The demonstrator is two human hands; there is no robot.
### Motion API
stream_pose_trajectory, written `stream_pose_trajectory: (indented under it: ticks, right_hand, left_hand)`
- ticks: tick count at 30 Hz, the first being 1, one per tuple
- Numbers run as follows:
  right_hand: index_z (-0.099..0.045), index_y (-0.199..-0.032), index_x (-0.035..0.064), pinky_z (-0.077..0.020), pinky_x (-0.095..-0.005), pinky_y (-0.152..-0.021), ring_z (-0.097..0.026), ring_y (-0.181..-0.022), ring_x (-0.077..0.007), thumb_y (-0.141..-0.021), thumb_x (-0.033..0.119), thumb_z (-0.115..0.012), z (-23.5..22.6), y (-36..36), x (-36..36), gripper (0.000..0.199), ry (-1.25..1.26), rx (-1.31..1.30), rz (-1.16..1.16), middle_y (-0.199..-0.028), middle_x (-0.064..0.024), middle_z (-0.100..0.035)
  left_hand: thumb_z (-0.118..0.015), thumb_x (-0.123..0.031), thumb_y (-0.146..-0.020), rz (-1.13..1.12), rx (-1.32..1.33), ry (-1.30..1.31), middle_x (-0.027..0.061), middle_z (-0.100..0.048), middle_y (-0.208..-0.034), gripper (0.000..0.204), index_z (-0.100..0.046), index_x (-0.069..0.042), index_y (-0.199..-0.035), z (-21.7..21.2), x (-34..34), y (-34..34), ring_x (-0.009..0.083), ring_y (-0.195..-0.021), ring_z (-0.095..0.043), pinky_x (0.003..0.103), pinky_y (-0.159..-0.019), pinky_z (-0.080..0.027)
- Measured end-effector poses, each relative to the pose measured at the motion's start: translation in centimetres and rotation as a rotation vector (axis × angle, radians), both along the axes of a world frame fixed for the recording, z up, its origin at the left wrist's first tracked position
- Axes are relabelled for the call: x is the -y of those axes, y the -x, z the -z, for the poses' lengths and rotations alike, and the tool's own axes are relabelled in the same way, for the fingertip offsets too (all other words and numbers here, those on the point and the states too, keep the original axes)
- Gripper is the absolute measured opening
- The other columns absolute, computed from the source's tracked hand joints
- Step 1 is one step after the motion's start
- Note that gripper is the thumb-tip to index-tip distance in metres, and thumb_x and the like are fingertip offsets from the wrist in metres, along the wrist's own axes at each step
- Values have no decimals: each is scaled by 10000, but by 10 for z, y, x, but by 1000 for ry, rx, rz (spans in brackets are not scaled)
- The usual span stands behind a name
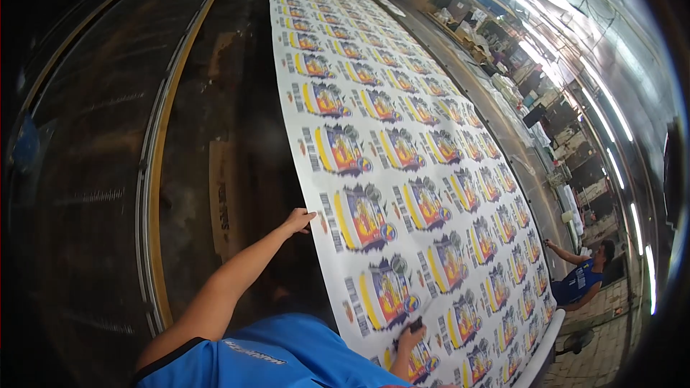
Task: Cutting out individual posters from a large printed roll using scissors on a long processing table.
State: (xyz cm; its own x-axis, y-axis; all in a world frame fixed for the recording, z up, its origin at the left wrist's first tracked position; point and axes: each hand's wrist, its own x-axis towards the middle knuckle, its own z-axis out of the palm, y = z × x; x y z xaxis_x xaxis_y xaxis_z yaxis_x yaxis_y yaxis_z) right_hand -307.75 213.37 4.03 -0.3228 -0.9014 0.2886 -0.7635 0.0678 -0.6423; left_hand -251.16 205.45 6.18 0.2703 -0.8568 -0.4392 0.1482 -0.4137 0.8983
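A very long white printed sheet (pixel 402 136) covered in rows of repeated colourful label designs runs away from me down a long table. My left hand (pixel 300 220) rests with fingers on the sheet's left edge. My right hand (pixel 411 333) is closed around a small dark object (pixel 416 325), pressed on the sheet near its lower part. My blue shirt fills the bottom of the view.
Left of the sheet lies the dark table surface (pixel 237 122), with a yellow-edged rail (pixel 159 136) beyond it. Another person in a blue shirt (pixel 581 279) stands at the far side of the sheet, one arm reaching toward it. Shelves and boxes (pixel 503 50) line the right.
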Motion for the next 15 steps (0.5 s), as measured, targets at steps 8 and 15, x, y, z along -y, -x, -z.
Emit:
stream_pose_trajectory:
  ticks: [8,15]
  right_hand:
    - [-482,-1272,23,-501,-473,-842,-653,-956,-441,-860,109,-647,3,-58,80,453,-364,-84,480,-1020,-265,-671]
    - [-486,-1280,13,-470,-424,-911,-639,-1026,-373,-885,75,-627,-8,-284,265,424,10,204,131,-1177,-259,-638]
  left_hand:
    - [-586,-307,-981,-58,-13,-34,85,-697,-935,330,-663,3,-1065,14,99,-164,187,-793,-697,350,-627,-606]
    - [-620,-313,-969,248,-122,-138,95,-707,-977,343,-672,-2,-1104,22,124,-196,188,-832,-698,342,-668,-607]
